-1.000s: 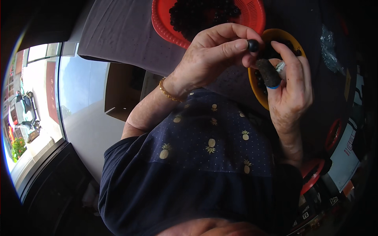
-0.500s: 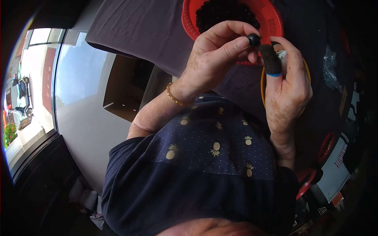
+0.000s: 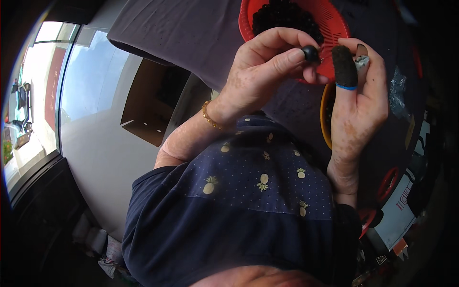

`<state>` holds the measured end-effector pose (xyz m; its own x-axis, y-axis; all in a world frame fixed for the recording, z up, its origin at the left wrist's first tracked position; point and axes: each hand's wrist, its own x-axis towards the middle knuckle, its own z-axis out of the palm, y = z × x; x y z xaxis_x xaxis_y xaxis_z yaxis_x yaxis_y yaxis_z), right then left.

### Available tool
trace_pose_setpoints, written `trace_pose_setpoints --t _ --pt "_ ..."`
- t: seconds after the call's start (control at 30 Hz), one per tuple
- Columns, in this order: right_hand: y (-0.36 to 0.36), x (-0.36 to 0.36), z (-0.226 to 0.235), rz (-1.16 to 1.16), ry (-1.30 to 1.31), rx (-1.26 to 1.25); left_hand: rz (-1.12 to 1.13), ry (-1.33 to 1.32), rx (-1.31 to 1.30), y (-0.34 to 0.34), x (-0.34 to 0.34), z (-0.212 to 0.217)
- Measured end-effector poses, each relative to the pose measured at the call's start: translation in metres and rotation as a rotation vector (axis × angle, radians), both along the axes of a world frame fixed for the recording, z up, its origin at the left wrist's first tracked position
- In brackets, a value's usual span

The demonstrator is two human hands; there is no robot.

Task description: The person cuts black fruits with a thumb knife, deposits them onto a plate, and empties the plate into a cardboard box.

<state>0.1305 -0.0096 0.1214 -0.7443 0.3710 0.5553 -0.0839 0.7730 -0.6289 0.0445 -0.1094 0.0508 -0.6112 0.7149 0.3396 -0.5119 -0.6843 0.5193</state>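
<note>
The small round black berry (image 3: pixel 311 53), with no long axis, sits pinched at the left hand's (image 3: pixel 260 76) fingertips, and the right hand (image 3: pixel 358 107), closed on a small blade, waits just beside at three o'clock over the red colander (image 3: pixel 334 28).

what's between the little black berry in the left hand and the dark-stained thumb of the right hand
In the head view, nothing fills that gap between small round black berry and stained thumb; behind it shows the red plastic colander.
</note>
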Motion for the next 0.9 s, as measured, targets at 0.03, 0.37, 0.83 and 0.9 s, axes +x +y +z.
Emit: trace_pose_setpoints --t 0.03,0.37,0.83,0.9 --pt "-0.002 -0.001 0.002 0.008 -0.001 0.002 0.008 -0.001 0.002 -0.001 -0.001 -0.001" --pt "-0.017 -0.009 -0.002 -0.049 -0.143 0.396 0.131 -0.04 0.008 -0.006 -0.005 -0.008" --pt "-0.019 -0.012 -0.002 -0.035 -0.186 0.375 0.193 0.092 -0.023 -0.01 -0.002 -0.009" --pt "-0.018 -0.012 -0.002 -0.039 -0.185 0.368 0.184 0.104 -0.016 -0.01 -0.003 -0.01"
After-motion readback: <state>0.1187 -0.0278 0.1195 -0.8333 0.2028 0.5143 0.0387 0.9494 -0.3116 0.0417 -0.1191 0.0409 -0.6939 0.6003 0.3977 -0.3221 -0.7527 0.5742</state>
